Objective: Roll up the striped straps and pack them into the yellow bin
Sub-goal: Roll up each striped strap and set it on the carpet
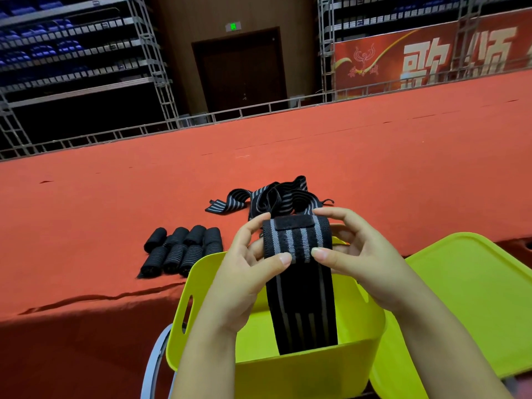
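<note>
A red cloth covers the long table in a hall with tiered blue seats behind. Nearest, the yellow bin sits at the table's edge, its lid beside it. Above the bin, the left hand and right hand pinch a striped strap at its rolled top, thumbs in front, the tail hanging into the bin. Beyond lie rolled straps, then a loose pile of straps.

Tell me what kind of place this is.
Probably an indoor arena or auditorium: tiers of folded blue seats on metal framing, a red banner with large characters, and a long red-carpeted platform.
</note>
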Demonstrator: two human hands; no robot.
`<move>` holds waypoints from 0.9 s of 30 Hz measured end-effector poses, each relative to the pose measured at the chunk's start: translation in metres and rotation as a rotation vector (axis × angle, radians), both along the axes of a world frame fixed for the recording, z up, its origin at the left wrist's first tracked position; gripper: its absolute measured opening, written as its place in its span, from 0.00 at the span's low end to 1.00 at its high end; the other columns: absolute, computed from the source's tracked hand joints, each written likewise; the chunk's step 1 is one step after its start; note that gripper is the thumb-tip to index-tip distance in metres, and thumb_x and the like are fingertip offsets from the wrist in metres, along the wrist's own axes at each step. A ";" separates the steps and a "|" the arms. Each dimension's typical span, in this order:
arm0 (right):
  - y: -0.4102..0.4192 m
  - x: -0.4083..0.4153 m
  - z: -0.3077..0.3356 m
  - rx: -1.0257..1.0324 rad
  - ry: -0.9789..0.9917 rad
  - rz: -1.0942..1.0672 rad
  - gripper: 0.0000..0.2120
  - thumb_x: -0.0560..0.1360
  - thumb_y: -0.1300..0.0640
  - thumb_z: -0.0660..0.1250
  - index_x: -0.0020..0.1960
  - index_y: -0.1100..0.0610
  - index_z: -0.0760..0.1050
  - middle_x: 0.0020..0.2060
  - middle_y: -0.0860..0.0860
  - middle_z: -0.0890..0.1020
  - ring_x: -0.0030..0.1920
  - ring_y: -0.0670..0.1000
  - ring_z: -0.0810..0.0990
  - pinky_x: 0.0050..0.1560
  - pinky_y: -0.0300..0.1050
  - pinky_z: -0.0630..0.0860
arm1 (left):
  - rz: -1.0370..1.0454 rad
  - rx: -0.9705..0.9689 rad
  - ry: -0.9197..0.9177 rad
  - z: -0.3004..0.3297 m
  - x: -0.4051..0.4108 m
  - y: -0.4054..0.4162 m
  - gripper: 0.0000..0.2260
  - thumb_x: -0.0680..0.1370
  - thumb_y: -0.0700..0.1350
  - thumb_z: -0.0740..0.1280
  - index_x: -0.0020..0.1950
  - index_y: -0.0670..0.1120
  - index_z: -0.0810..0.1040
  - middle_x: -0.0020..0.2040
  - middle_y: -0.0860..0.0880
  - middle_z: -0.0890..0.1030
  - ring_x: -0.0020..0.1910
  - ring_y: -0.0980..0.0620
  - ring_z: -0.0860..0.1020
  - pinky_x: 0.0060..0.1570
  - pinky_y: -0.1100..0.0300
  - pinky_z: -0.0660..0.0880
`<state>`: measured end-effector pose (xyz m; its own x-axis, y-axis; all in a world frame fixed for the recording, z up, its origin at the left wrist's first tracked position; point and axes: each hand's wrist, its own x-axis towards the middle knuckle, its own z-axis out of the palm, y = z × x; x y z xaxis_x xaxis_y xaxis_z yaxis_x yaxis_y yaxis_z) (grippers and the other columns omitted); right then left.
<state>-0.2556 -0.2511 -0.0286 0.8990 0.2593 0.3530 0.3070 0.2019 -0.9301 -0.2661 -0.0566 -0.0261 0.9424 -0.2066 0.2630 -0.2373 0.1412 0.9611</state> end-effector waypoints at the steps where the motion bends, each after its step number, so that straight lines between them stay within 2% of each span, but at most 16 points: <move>1: -0.001 0.000 0.000 0.009 -0.006 -0.002 0.25 0.67 0.64 0.74 0.61 0.48 0.74 0.54 0.54 0.82 0.44 0.52 0.83 0.40 0.40 0.77 | -0.013 0.009 0.021 0.000 -0.001 0.000 0.32 0.64 0.45 0.74 0.68 0.49 0.71 0.56 0.45 0.83 0.56 0.47 0.81 0.54 0.52 0.78; 4: -0.003 0.000 -0.001 0.016 -0.031 -0.001 0.25 0.68 0.67 0.73 0.60 0.49 0.74 0.55 0.56 0.81 0.49 0.53 0.83 0.46 0.42 0.78 | 0.015 0.043 0.052 -0.001 -0.003 0.000 0.29 0.65 0.49 0.74 0.65 0.46 0.74 0.57 0.44 0.83 0.57 0.44 0.81 0.56 0.42 0.75; 6: -0.004 0.000 -0.002 -0.002 -0.034 0.010 0.26 0.67 0.65 0.72 0.61 0.48 0.74 0.56 0.54 0.81 0.52 0.54 0.83 0.49 0.43 0.78 | 0.052 0.052 0.046 -0.003 -0.002 0.000 0.28 0.65 0.48 0.75 0.64 0.45 0.75 0.56 0.42 0.83 0.58 0.40 0.80 0.57 0.38 0.74; 8: -0.004 0.000 -0.002 -0.031 -0.021 0.057 0.27 0.67 0.63 0.72 0.64 0.46 0.72 0.57 0.53 0.80 0.56 0.53 0.82 0.52 0.43 0.77 | 0.072 0.043 0.035 -0.004 -0.001 0.000 0.25 0.66 0.43 0.75 0.62 0.43 0.76 0.55 0.41 0.83 0.57 0.39 0.80 0.54 0.42 0.77; 11: -0.004 0.000 0.001 -0.084 -0.009 0.080 0.27 0.68 0.60 0.73 0.64 0.47 0.72 0.57 0.51 0.81 0.56 0.49 0.81 0.52 0.40 0.77 | 0.068 0.039 0.022 -0.005 -0.001 0.000 0.21 0.67 0.38 0.71 0.61 0.43 0.76 0.52 0.41 0.84 0.53 0.45 0.82 0.47 0.57 0.79; 13: -0.003 0.000 0.001 -0.096 -0.027 0.061 0.23 0.69 0.63 0.74 0.61 0.51 0.75 0.54 0.50 0.83 0.54 0.48 0.82 0.51 0.38 0.77 | 0.070 0.050 0.027 -0.006 -0.002 -0.001 0.21 0.67 0.38 0.70 0.61 0.44 0.76 0.52 0.42 0.84 0.52 0.46 0.82 0.48 0.56 0.79; 16: -0.002 0.001 0.000 -0.097 -0.061 0.000 0.19 0.70 0.66 0.73 0.58 0.53 0.76 0.52 0.51 0.84 0.52 0.48 0.82 0.51 0.39 0.77 | 0.061 0.045 0.059 -0.005 -0.002 -0.001 0.23 0.67 0.40 0.73 0.62 0.45 0.76 0.53 0.42 0.84 0.53 0.44 0.82 0.54 0.43 0.76; 18: -0.002 0.002 0.000 -0.086 -0.091 -0.038 0.19 0.69 0.64 0.74 0.58 0.52 0.76 0.52 0.51 0.83 0.53 0.48 0.82 0.52 0.41 0.77 | 0.028 0.058 0.088 -0.003 -0.002 -0.001 0.24 0.69 0.43 0.73 0.64 0.46 0.75 0.54 0.42 0.84 0.54 0.44 0.82 0.57 0.40 0.73; 20: -0.002 0.004 0.003 -0.079 -0.131 -0.096 0.20 0.67 0.61 0.74 0.57 0.49 0.77 0.53 0.50 0.83 0.54 0.49 0.82 0.55 0.42 0.77 | -0.002 0.082 0.130 -0.003 -0.001 -0.001 0.24 0.70 0.45 0.72 0.65 0.47 0.73 0.53 0.44 0.84 0.52 0.47 0.83 0.54 0.44 0.74; 23: -0.003 0.007 0.011 -0.063 -0.220 -0.198 0.21 0.65 0.61 0.73 0.55 0.45 0.77 0.52 0.48 0.83 0.53 0.48 0.81 0.56 0.41 0.76 | -0.010 0.082 0.188 -0.004 0.000 -0.004 0.22 0.72 0.48 0.74 0.63 0.47 0.74 0.49 0.46 0.85 0.46 0.51 0.83 0.44 0.54 0.77; 25: -0.003 0.008 0.015 -0.059 -0.265 -0.239 0.22 0.67 0.64 0.74 0.54 0.43 0.77 0.50 0.46 0.83 0.52 0.47 0.82 0.55 0.39 0.76 | -0.012 0.041 0.218 -0.002 -0.001 -0.006 0.19 0.71 0.48 0.72 0.60 0.45 0.76 0.49 0.44 0.85 0.46 0.49 0.83 0.41 0.55 0.79; 27: -0.001 0.009 0.016 -0.059 -0.291 -0.244 0.24 0.68 0.70 0.73 0.53 0.45 0.77 0.50 0.46 0.83 0.52 0.47 0.82 0.53 0.39 0.77 | -0.024 -0.009 0.224 -0.001 0.000 -0.007 0.18 0.71 0.49 0.72 0.57 0.42 0.78 0.48 0.43 0.84 0.43 0.48 0.83 0.39 0.57 0.79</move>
<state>-0.2469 -0.2521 -0.0128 0.8012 0.0775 0.5933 0.5922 0.0391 -0.8048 -0.2665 -0.0633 -0.0269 0.9724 -0.2280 0.0499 -0.0149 0.1527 0.9882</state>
